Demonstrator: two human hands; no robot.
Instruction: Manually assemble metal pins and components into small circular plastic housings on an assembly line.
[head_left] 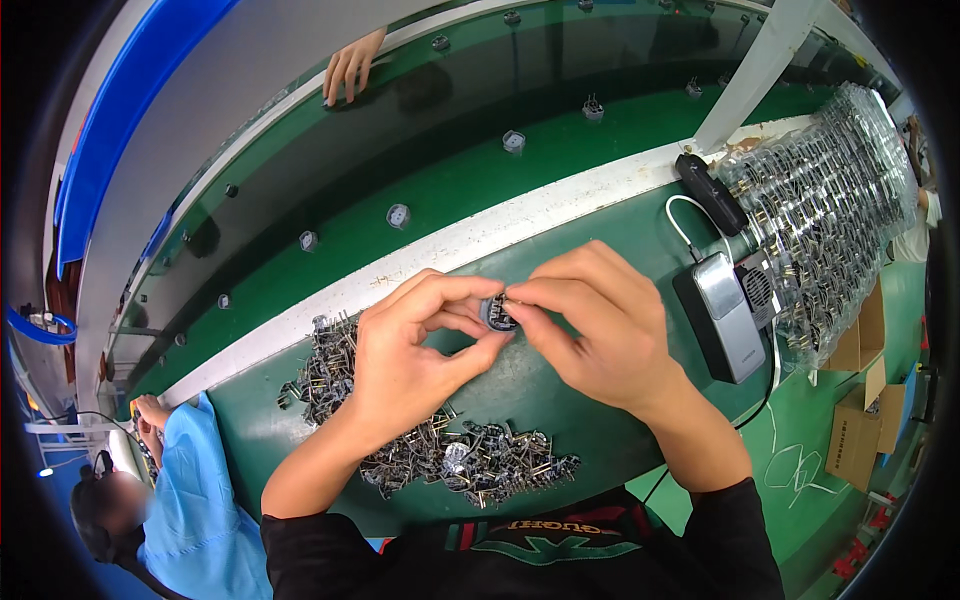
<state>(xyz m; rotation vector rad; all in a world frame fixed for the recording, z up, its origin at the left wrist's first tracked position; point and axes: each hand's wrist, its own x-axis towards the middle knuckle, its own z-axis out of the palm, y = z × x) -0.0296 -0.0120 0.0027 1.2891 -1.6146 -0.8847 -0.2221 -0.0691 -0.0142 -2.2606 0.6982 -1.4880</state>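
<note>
Between the fingertips and thumb of my left hand is a small round grey plastic housing with metal parts inside it. My right hand pinches at the housing's upper right edge, thumb and forefinger pressed together. Whatever sits in that pinch is too small and covered to name. Both hands meet above the green table. Under and beside my left forearm lies a loose pile of small metal-pinned parts, which spreads up to the left of my left hand.
Beyond a white rail, a green conveyor belt carries several grey housings. At the right stand stacked clear trays of metal parts, a black case and a corded grey device. A person in blue works at the left.
</note>
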